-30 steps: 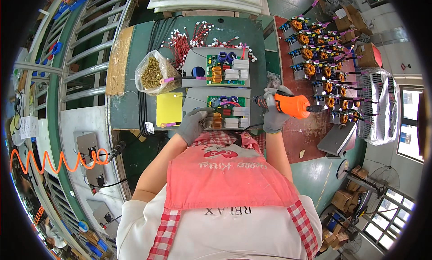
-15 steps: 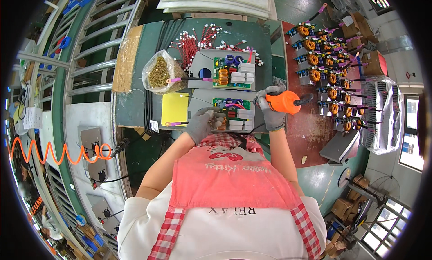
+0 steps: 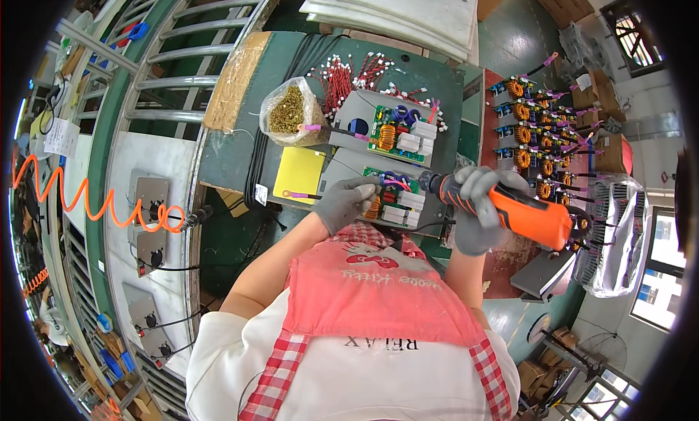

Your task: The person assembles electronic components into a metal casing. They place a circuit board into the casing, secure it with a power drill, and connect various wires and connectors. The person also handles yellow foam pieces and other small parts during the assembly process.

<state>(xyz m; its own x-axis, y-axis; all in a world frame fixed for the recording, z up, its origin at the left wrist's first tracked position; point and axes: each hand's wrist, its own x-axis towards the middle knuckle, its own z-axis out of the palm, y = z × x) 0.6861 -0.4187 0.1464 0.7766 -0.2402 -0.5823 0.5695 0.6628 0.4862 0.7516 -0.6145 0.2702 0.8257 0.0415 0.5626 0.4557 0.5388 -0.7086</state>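
My right hand [image 3: 477, 191], in a grey glove, is wrapped round an orange and black electric screwdriver [image 3: 535, 217]. The tool lies nearly level, its black nose toward the nearer green circuit board [image 3: 412, 198]. That board, with a copper coil, white blocks and blue coils, sits on a grey metal plate [image 3: 336, 175]. At its left side my gloved left hand [image 3: 346, 204] has thumb and fingers pinched together; whatever is between them is hidden. Behind lies a second grey plate [image 3: 353, 102] with a similar circuit board [image 3: 408, 133].
A clear bag of small brass-coloured fasteners [image 3: 287, 119] stands left of the plates, behind a yellow sheet [image 3: 298, 172]. Red wires with white connectors [image 3: 337, 82] lie at the back. Several coil-bearing assemblies [image 3: 523, 135] fill the reddish table at right. Black cables run along the bench.
The screwdriver has swung from pointing away from me to lying sideways, nose toward the nearer board. My left fingers have closed near the board. The whole view has shifted and tilted slightly.
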